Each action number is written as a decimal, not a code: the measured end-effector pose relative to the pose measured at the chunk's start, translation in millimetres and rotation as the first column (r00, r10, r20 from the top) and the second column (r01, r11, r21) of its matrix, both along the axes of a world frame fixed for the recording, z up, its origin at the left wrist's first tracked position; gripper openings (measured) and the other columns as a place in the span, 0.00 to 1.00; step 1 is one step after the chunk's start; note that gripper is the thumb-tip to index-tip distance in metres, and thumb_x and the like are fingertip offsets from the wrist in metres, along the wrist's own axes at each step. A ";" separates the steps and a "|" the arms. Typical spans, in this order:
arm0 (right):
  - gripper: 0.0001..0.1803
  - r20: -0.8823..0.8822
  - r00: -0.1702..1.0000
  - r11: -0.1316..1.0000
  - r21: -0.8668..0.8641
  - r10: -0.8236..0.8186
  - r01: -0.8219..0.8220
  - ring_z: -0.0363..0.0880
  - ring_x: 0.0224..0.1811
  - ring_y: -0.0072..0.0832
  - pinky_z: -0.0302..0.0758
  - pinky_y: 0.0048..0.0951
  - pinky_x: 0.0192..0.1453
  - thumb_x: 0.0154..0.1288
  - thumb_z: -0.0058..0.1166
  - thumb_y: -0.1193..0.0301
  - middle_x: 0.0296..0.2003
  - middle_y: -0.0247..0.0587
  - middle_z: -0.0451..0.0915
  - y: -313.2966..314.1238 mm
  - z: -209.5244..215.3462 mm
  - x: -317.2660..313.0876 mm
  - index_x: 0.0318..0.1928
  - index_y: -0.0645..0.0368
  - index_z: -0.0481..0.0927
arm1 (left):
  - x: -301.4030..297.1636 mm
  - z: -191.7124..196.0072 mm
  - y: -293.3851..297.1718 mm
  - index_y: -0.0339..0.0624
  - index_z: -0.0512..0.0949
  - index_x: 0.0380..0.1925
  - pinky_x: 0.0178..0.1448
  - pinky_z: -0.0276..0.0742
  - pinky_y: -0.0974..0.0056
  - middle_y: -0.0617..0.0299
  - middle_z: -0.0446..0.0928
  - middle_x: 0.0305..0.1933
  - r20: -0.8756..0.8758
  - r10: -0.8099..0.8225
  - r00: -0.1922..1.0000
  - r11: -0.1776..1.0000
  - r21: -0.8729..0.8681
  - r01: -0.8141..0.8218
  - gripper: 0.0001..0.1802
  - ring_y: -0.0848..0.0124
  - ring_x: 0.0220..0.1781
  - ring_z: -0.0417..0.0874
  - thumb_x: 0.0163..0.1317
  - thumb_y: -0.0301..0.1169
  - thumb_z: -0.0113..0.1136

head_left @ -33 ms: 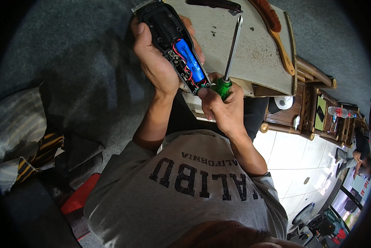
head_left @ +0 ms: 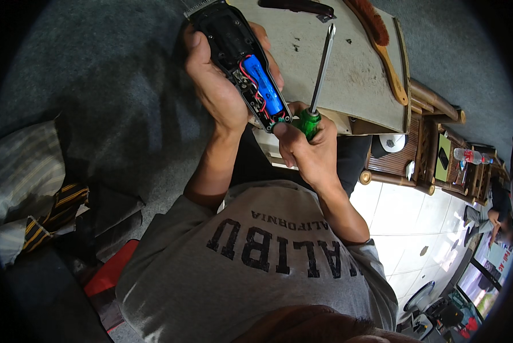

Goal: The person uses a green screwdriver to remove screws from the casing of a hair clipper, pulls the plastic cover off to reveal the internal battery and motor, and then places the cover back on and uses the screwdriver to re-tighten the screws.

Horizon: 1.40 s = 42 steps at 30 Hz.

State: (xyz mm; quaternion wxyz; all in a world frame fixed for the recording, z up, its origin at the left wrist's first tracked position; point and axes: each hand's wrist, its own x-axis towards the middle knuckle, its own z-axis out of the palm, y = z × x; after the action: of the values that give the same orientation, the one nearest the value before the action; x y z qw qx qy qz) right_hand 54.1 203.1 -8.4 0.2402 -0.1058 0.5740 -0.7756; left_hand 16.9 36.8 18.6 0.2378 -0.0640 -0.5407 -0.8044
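Observation:
My left hand (head_left: 219, 94) is wrapped round a black hair clipper (head_left: 225, 35), its metal blade toward the upper left. The clipper's housing is off on the side facing me. Inside lie a blue cylindrical battery (head_left: 262, 84) and thin red, black and white wires. My right hand (head_left: 309, 147) grips a screwdriver by its green handle (head_left: 309, 123), with the long metal shaft (head_left: 323, 68) pointing up and away. The right thumb touches the lower end of the clipper, and the fingertips behind it are partly hidden.
Beyond my hands stands a worn pale table (head_left: 308, 63) bearing a wooden-handled brush (head_left: 382, 51) and a dark, slim tool (head_left: 296, 7). At right are bamboo furniture (head_left: 402, 163), a plastic bottle (head_left: 471, 155) and a seated person (head_left: 499, 214). Striped cloth (head_left: 28, 171) hangs at left.

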 end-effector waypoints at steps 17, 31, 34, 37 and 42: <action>0.21 -0.216 0.968 0.984 0.099 -0.127 0.151 0.68 0.28 0.10 0.63 0.17 0.34 0.78 0.67 0.63 0.28 0.23 0.78 21.5 4.0 3.9 0.60 0.64 0.80 | 6.3 -3.9 3.0 0.33 0.71 0.41 0.18 0.76 0.64 0.49 0.77 0.30 0.047 -0.041 0.998 0.995 0.098 0.036 0.37 0.66 0.14 0.76 0.82 0.60 0.29; 0.14 -0.738 0.666 0.596 0.585 0.110 0.550 0.89 0.29 0.47 0.82 0.43 0.42 0.70 0.67 0.67 0.26 0.49 0.86 28.5 22.3 -93.5 0.53 0.56 0.88 | -12.9 -32.6 -24.6 0.37 0.68 0.52 0.19 0.79 0.63 0.51 0.80 0.35 0.198 -0.027 0.980 0.995 0.098 0.007 0.17 0.67 0.16 0.79 0.76 0.38 0.57; 0.14 -0.759 0.624 0.545 0.608 0.186 0.577 0.90 0.35 0.53 0.84 0.49 0.44 0.70 0.67 0.63 0.29 0.51 0.89 13.7 20.7 -114.4 0.51 0.55 0.90 | -14.0 -29.8 -20.6 0.38 0.67 0.55 0.20 0.80 0.62 0.49 0.80 0.36 0.240 -0.038 0.970 0.995 0.100 0.014 0.17 0.66 0.16 0.80 0.74 0.35 0.58; 0.14 -0.778 0.581 0.530 0.606 0.240 0.593 0.91 0.36 0.53 0.84 0.48 0.45 0.69 0.68 0.61 0.32 0.53 0.90 3.5 19.2 -125.1 0.48 0.54 0.92 | -15.8 -33.2 -23.0 0.39 0.66 0.56 0.20 0.81 0.62 0.49 0.79 0.36 0.248 -0.072 0.966 0.990 0.133 0.039 0.18 0.65 0.17 0.81 0.74 0.33 0.58; 0.15 -0.794 0.523 0.482 0.605 0.310 0.634 0.91 0.38 0.52 0.85 0.50 0.46 0.68 0.69 0.58 0.34 0.54 0.90 -5.2 9.4 -144.7 0.49 0.52 0.93 | -14.3 -35.3 -29.1 0.42 0.65 0.54 0.22 0.82 0.61 0.50 0.79 0.35 0.236 -0.131 0.963 0.985 0.137 0.100 0.18 0.66 0.19 0.82 0.71 0.33 0.60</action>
State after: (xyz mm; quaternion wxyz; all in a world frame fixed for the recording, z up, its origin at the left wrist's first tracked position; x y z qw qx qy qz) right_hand -90.5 197.9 0.9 -0.1353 -0.2607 0.9230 -0.2485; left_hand 2.5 7.7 -16.7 0.1257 0.0190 -0.5100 -0.8507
